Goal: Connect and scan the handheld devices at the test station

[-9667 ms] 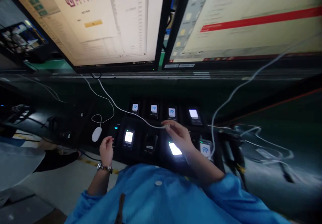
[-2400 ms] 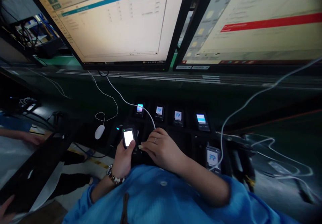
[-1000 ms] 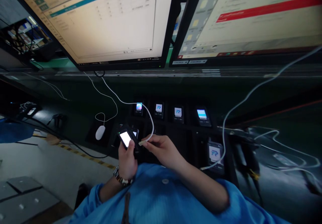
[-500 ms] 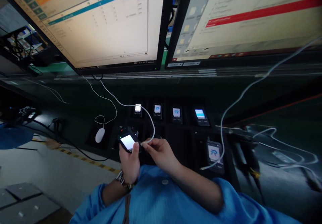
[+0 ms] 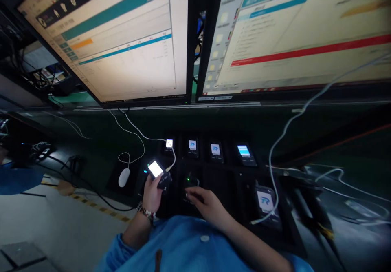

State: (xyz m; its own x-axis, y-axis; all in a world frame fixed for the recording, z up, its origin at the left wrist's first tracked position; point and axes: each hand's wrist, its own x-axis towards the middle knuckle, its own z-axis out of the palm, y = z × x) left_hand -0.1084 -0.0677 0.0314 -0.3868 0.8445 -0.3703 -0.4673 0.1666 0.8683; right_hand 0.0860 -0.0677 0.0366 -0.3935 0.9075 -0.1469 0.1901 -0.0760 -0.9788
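Note:
My left hand (image 5: pixel 152 191) holds a small black device (image 5: pixel 158 171) with a bright white screen, tilted above the dark rack (image 5: pixel 227 178). A white cable (image 5: pixel 143 135) loops from under the monitors down to the device's right end. My right hand (image 5: pixel 204 203) lies low on the rack, its fingertips at a dark unit (image 5: pixel 190 181) with a small green light. The dim light hides whether the fingers grip that unit. A watch sits on my left wrist, and my sleeves are blue.
Several small lit devices (image 5: pixel 215 149) stand in the rack's back row, another (image 5: pixel 265 202) at front right. A white mouse (image 5: pixel 124 177) lies to the left. Two large monitors (image 5: pixel 128 47) (image 5: pixel 293 35) hang overhead. A second white cable (image 5: pixel 284 133) droops at right.
My right hand has let go of the cable plug at the held device and dropped to the dark unit on the rack. The view has tilted down and the monitors show different screens.

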